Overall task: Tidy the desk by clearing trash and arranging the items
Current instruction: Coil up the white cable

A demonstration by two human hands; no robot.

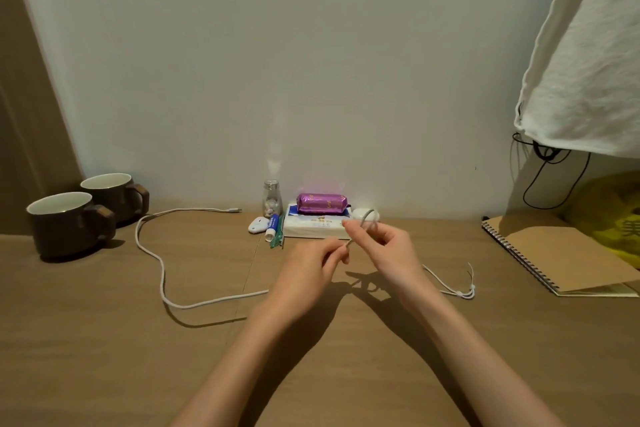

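Note:
My left hand [311, 267] and my right hand [384, 246] meet above the middle of the wooden desk [104, 340]. Both pinch a thin grey cord [363, 224] that loops up over my right fingers. A long white charging cable [156, 253] snakes across the desk from the back toward my left wrist. A thinner white cord [457, 289] with a small clip lies right of my right wrist. Behind my hands, against the wall, a purple snack pack [322, 203] rests on a white tissue pack [311, 227].
Two brown mugs [69, 222] stand at the back left. A small glass jar [272, 198], a white oval gadget [258, 225] and a blue-white tube [272, 227] sit beside the tissue pack. A spiral notebook [554, 253] and yellow bag [613, 215] lie right, under hanging white cloth [588, 62].

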